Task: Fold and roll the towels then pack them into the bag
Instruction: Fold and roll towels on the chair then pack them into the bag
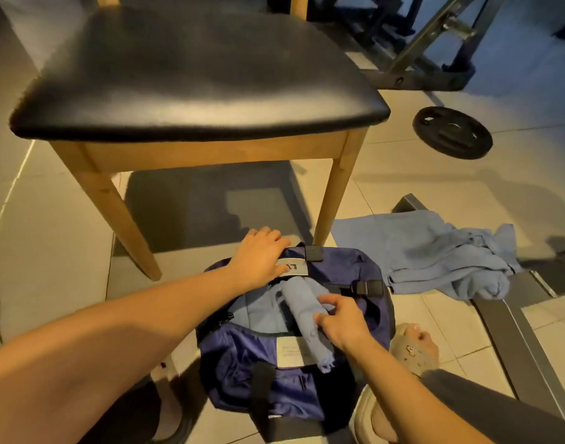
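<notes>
Your left hand (258, 261) lies flat, holding the bag (274, 373) rim open; your right hand (338, 318) pinches the rolled towel (298, 307) lying in the opening. Push it down lengthwise, keeping it tight. Other towels (435, 254) wait on the floor nearby.

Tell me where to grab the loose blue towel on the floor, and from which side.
Take the loose blue towel by its flatter left edge near the chair leg, coming from above on the bag side. That part lies spread out; the right end is bunched and crumpled over a metal bar.
</notes>
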The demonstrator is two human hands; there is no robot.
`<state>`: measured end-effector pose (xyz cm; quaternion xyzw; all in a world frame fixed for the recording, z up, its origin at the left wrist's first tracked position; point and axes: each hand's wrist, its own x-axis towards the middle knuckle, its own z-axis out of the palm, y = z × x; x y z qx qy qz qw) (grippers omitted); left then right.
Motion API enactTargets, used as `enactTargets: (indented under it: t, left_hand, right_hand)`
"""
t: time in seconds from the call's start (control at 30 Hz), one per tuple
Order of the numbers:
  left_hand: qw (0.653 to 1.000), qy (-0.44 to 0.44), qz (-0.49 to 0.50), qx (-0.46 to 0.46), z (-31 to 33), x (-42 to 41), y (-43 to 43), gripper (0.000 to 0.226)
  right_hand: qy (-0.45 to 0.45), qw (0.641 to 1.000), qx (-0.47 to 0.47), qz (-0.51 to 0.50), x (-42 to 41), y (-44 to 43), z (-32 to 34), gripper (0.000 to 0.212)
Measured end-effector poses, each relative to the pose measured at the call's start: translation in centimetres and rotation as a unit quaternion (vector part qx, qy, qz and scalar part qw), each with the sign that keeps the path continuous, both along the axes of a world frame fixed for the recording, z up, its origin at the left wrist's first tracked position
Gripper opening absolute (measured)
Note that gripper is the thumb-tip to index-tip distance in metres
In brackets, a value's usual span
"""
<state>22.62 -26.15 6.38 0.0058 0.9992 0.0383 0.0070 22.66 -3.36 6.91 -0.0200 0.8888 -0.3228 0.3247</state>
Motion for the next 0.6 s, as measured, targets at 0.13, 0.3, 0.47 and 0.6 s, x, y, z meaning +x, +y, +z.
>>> enactTargets:
  t: [0.13,0.3,0.47,0.6]
  left_hand:
    - [0.999,-0.008,0.046,0.027,-2.1,-1.7,-0.1,0.029]
    - [0.992,-0.007,0.057,0.111,-2.4,-3.8,-1.4,0.037]
    - [0.986,-0.040,0.054,0.155,-1.9,-4.0,-2.4,0.040]
    - [0.976,0.043,0.095,0.192,-2.4,-1.9,-1.3,0.027]
  right_hand:
    - [0.036,0.998,0.037,-0.017,-0.4,-2.7,-2.0,0.026]
    - [0.054,0.995,0.068,-0.055,-0.8,-4.3,-3.2,0.040]
    - [0.075,0.992,0.060,-0.077,-0.3,-4.6,-4.0,0.028]
    - [0.084,0.990,0.061,-0.093,-0.3,-4.0,-4.4,0.017]
